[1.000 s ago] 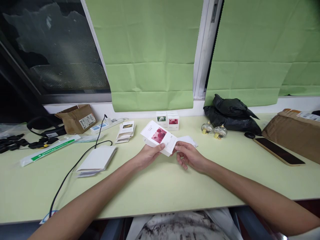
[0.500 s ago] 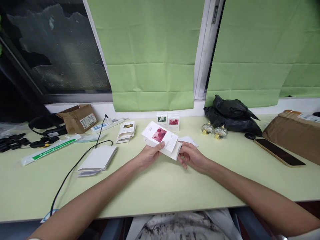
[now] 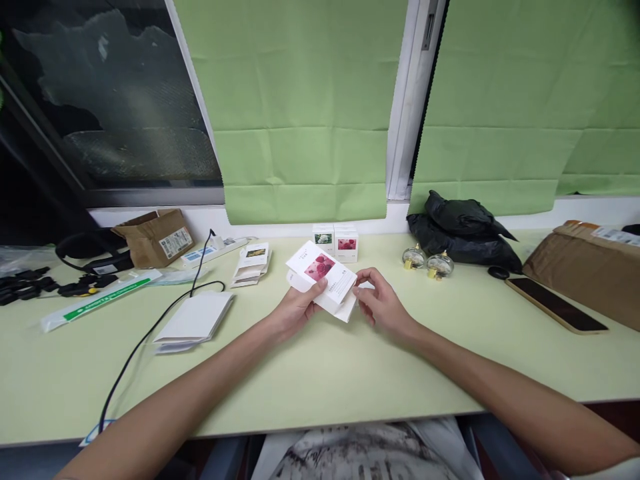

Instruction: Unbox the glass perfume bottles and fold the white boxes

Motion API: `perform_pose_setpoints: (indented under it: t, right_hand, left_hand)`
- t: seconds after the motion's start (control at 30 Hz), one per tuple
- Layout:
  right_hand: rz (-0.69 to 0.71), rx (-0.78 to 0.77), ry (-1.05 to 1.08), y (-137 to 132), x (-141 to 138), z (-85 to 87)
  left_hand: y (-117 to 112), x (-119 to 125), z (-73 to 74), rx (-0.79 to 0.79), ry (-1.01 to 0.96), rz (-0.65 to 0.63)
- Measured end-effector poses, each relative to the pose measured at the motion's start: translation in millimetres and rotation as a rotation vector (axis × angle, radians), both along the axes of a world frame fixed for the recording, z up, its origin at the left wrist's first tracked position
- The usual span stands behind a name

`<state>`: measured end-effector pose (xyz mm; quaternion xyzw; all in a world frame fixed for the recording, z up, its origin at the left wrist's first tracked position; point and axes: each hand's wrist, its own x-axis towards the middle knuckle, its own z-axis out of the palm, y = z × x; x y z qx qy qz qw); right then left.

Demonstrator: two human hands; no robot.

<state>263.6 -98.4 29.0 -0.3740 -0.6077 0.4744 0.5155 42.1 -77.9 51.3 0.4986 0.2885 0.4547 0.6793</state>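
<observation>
My left hand (image 3: pixel 295 308) grips a small white carton (image 3: pixel 320 268) with a red flower picture, thumb on the front face. The carton is tilted, with a flap sticking out at its left end and another at its lower right end. My right hand (image 3: pixel 383 301) is at the right end, its curled fingertips pinching the carton's edge. Behind the carton stand small white boxes (image 3: pixel 346 248) with flower pictures. A white paper piece lies mostly hidden behind my right hand. To the left lies a flattened white carton (image 3: pixel 253 264) with a yellow flower picture.
A stack of folded white cardboard (image 3: pixel 195 317) and a black cable (image 3: pixel 145 340) lie left. Two glass bottles with gold caps (image 3: pixel 440 265) stand right, near black plastic bags (image 3: pixel 463 230), a phone (image 3: pixel 557 305) and a brown parcel (image 3: pixel 585 270). An open brown box (image 3: pixel 155 237) is back left.
My right fingers have shifted up from the open end flap to the carton's right edge. The carton has turned slightly, and its left flap now shows. My left hand keeps its grip.
</observation>
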Motion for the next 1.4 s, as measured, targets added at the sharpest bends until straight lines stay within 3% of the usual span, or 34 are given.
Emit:
perform_pose_setpoints:
  t: [0.17, 0.3, 0.57, 0.73, 0.9, 1.03, 1.17, 1.4]
  right_hand:
    - [-0.044, 0.096, -0.099, -4, -2, 1.6]
    - [-0.036, 0.073, -0.098, -6, -3, 3.1]
    - [-0.041, 0.151, -0.203, -10, -7, 3.8]
    - [0.021, 0.124, -0.244, -15, -8, 4.1]
    - [0.105, 0.082, -0.143, -13, -6, 1.2]
    - [0.121, -0.029, -0.006, -7, -6, -2.1]
    - [0.095, -0.051, 0.078, -1, -2, 0.8]
    - [0.184, -0.042, 0.014, 2, 11, 10.6]
  left_hand:
    - [0, 0, -4.0, 0.024, 0.014, -0.055]
    - [0, -1, -1.5, 0.021, 0.038, -0.063]
    - [-3, 2, 2.4, 0.014, 0.089, 0.005]
    - [-6, 5, 5.2, 0.010, 0.128, 0.129]
    - [-2, 0, 6.0, 0.119, 0.210, 0.140]
    - [0, -2, 0.4, 0.151, 0.319, 0.065]
    - [3, -6, -1.6, 0.111, 0.248, -0.060]
    - [7, -20, 5.5, 0.197, 0.386, -0.140]
